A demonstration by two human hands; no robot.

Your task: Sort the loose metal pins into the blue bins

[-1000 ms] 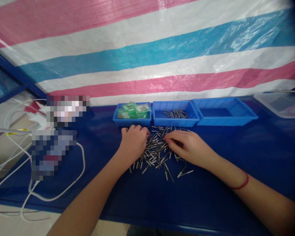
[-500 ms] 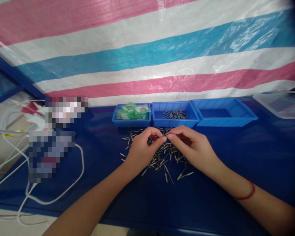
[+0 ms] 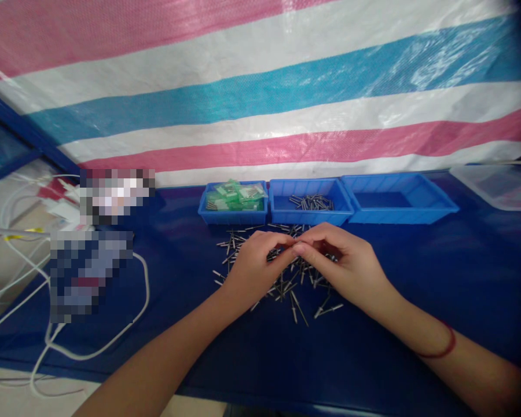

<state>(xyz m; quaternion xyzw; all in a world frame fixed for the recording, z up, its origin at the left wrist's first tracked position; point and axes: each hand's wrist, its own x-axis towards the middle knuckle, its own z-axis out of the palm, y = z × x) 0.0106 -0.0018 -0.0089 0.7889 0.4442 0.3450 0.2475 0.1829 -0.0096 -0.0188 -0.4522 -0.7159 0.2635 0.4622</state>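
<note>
Over a loose pile of metal blind rivets (image 3: 283, 288), my two hands meet fingertip to fingertip. My left hand (image 3: 252, 265) is closed in a pinch, thumb against forefinger. From the other side, my right hand (image 3: 351, 260) pinches at the same spot, its thumb covering the left fingertips. Whatever sits between the fingers is too small and hidden to make out. Just behind the hands, the middle blue bin (image 3: 311, 218) contains several rivets (image 3: 313, 202). Both wrists are raised above the blue tabletop.
A left blue bin (image 3: 233, 218) holds green-and-clear packets (image 3: 234, 196). To the right are a third blue bin (image 3: 399, 215) and a clear plastic lid or tray (image 3: 495, 188). White cables (image 3: 145, 284) loop across the left side. A striped tarp (image 3: 260, 98) hangs behind.
The fingertips have come closer and now overlap, with the left hand shifted slightly right and the right thumb lower. The small bit between them is now covered.
</note>
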